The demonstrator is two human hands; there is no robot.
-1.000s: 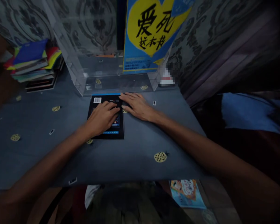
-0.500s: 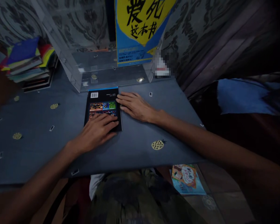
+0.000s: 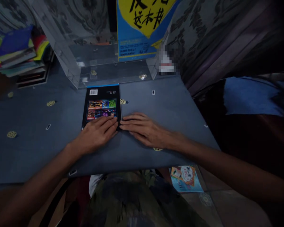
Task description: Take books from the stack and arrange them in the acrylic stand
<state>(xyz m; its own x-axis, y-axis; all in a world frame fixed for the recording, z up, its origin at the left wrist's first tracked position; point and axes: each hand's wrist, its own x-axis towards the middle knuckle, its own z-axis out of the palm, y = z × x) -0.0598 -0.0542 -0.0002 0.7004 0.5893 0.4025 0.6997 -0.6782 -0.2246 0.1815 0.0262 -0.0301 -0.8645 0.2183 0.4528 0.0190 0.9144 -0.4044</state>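
Observation:
A black book with a white barcode and rows of small coloured pictures lies back cover up on the grey tablecloth. My left hand rests flat across the book's near part, fingers stretched out, hiding its near edge. On the right side, my right hand lies on the cloth with straight fingers, its tips touching the book's right edge near the lower corner. Neither hand is closed round anything.
A clear acrylic rack stands behind the book, holding a blue and yellow book upright. To the left is a stack of books. Below the table's front edge, an orange and blue booklet lies at lower right.
My right hand has slid nearer to me along the book's right edge, from its upper part to its lower corner. My left hand stays on the book. The view has shifted slightly.

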